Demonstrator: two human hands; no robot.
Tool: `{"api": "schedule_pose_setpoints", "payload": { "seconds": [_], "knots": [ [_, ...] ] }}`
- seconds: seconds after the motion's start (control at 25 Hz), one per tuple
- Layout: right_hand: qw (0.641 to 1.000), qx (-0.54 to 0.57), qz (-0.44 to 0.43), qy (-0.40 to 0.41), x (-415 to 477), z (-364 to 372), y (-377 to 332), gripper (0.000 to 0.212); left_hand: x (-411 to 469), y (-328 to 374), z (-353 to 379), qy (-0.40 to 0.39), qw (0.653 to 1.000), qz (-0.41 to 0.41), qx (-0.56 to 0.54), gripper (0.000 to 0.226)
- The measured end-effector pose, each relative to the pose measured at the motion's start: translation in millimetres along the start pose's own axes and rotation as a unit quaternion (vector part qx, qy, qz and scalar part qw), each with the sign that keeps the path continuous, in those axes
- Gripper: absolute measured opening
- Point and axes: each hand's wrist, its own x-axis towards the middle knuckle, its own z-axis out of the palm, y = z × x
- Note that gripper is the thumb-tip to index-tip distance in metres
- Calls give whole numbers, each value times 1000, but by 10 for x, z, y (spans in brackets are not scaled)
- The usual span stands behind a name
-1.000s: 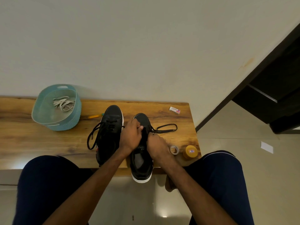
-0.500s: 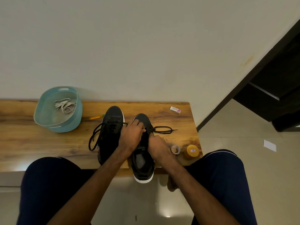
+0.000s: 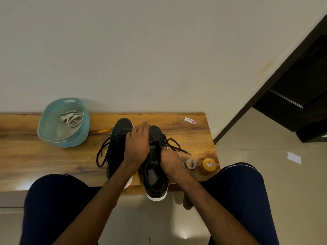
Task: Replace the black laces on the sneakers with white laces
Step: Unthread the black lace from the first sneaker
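Observation:
Two black sneakers stand side by side on the wooden bench (image 3: 35,156). The left sneaker (image 3: 117,137) has its black lace (image 3: 102,152) hanging loose on its left. My left hand (image 3: 137,147) lies over the front lacing of the right sneaker (image 3: 155,175), fingers curled down on its black lace; the pinch itself is hidden. My right hand (image 3: 170,162) grips that sneaker's right side at the eyelets. A loose loop of its black lace (image 3: 175,146) trails right onto the bench. White laces (image 3: 71,118) lie in the teal basket (image 3: 62,140) at the back left.
A pencil (image 3: 104,130) lies between the basket and the left sneaker. An eraser (image 3: 190,120) sits at the back right. A tape roll (image 3: 190,163) and a yellow jar (image 3: 209,165) stand by my right hand. The bench ends just past them.
My left hand has slid forward along the right sneaker toward its toe. The loose lace loop on the right has drawn in and dropped lower. My right hand has stayed in place.

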Motion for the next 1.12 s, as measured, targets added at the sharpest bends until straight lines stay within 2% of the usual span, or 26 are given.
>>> {"api": "schedule_pose_setpoints", "payload": {
  "seconds": [0.08,0.16,0.32,0.4,0.48,0.52,0.56,0.64,0.68,0.76,0.84,0.92,1.0,1.12],
  "knots": [
    [1000,-10,-10,-7,2,-17,9,23,-17,120,58,-66,989,85,104,46],
    [1000,-15,-11,-14,4,-36,14,25,-72,219,137,-136,978,85,134,40],
    [999,-32,-13,-6,8,-17,16,25,-86,254,152,-139,979,62,138,27],
    [1000,-27,-7,-1,1,-8,24,24,-38,189,105,-109,988,41,105,25],
    [1000,-21,2,6,-8,-11,35,24,53,24,-55,-25,998,-3,65,22],
    [1000,-13,6,8,-11,-19,36,24,113,-93,-192,28,998,-55,28,17],
    [1000,-3,8,8,-16,-30,34,24,180,-219,-360,76,989,-127,-19,15],
    [1000,8,5,3,-20,-35,25,24,259,-466,-608,143,949,-256,-113,17],
    [1000,8,4,1,-26,-33,16,24,254,-542,-641,147,943,-275,-117,18],
    [1000,3,5,3,-46,-28,-7,24,195,-476,-570,105,968,-219,-59,25],
    [1000,-2,5,6,-63,-30,-23,24,96,-243,-344,23,997,-77,-10,38],
    [1000,-8,-4,1,-68,-48,-10,24,39,26,-103,-88,994,49,41,42],
    [1000,-10,-17,-8,-57,-68,8,24,-12,187,115,-159,980,88,77,44],
    [1000,-13,-14,-9,-50,-81,12,25,-5,168,175,-135,987,67,57,28]
  ]
}}
